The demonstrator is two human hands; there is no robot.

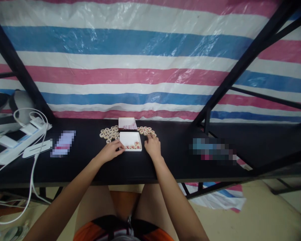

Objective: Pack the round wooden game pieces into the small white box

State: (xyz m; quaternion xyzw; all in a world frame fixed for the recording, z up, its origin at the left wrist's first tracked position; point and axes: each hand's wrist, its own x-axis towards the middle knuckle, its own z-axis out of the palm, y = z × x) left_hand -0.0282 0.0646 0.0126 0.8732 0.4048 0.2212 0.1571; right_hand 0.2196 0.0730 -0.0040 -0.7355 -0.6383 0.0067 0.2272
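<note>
A shallow white box [130, 138] lies on the black tabletop, with a few red-marked Chinese chess pieces [137, 145] along its near side. My left hand [111, 150] is closed at the box's near left corner, fingertips over the rim and thumb by the front wall. Right of the box, my right hand [153, 146] has its fingers bent down at the near edge of a group of red-marked pieces [144, 130]; its fingertips are closed on a piece mostly hidden beneath them. Dark-marked pieces [110, 133] are spread left of the box.
Behind the box sits its printed lid [127, 124]. To the left lie a blurred-out phone-shaped item [63, 144], a white flat object [37, 148] and a power strip [22, 140] with looping cables. A blurred-out item [213, 149] rests at right. Black metal frame bars [230, 73] slant down on both sides.
</note>
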